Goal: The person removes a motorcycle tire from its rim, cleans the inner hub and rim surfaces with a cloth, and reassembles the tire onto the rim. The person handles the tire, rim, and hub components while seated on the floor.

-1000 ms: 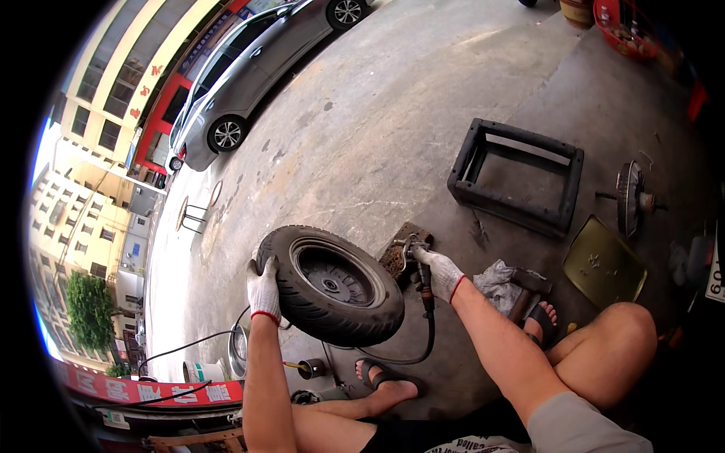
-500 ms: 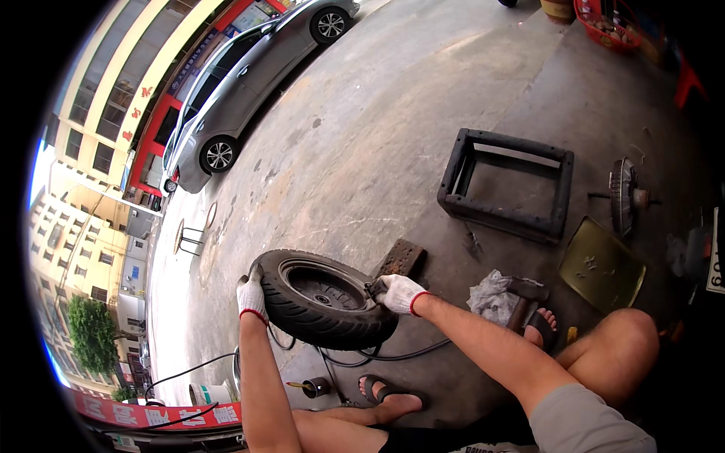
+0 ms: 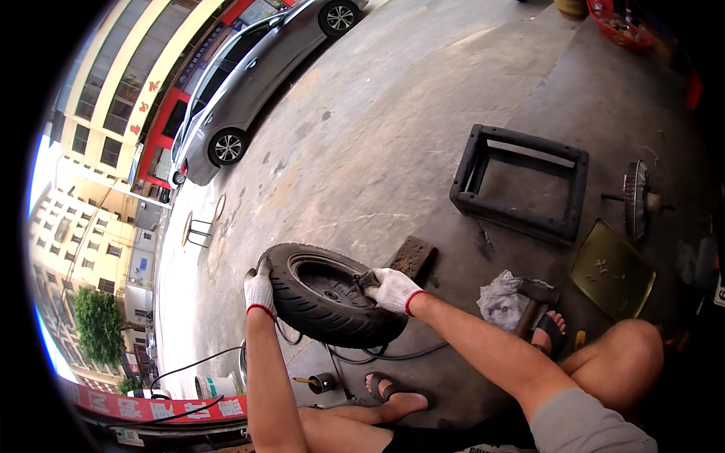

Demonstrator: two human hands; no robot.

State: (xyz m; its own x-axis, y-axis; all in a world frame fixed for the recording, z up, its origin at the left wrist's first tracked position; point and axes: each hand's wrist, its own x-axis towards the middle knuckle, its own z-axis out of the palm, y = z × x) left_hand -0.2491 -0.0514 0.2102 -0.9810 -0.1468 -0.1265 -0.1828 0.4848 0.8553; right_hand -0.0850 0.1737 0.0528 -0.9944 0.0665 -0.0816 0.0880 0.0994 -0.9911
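A small black tyre on its wheel (image 3: pixel 325 302) lies tilted on the concrete floor in front of me. My left hand (image 3: pixel 259 290), in a white glove with a red cuff, grips the tyre's left edge. My right hand (image 3: pixel 390 290), gloved the same way, presses on the right side of the rim, closed on a dark tool-like part there; what it is I cannot tell. A black hose (image 3: pixel 393 353) runs along the floor under the wheel.
A black square frame (image 3: pixel 521 181) stands on the floor beyond. Near it lie a rusty block (image 3: pixel 412 257), a hammer on a rag (image 3: pixel 529 298), a yellowish tray (image 3: pixel 612 272) and a wheel hub (image 3: pixel 638 198). A grey car (image 3: pixel 249 83) is parked at far left.
The tyre has tipped down from more upright to lying flatter. My right hand moved from the cable beside the tyre onto the rim's right side.
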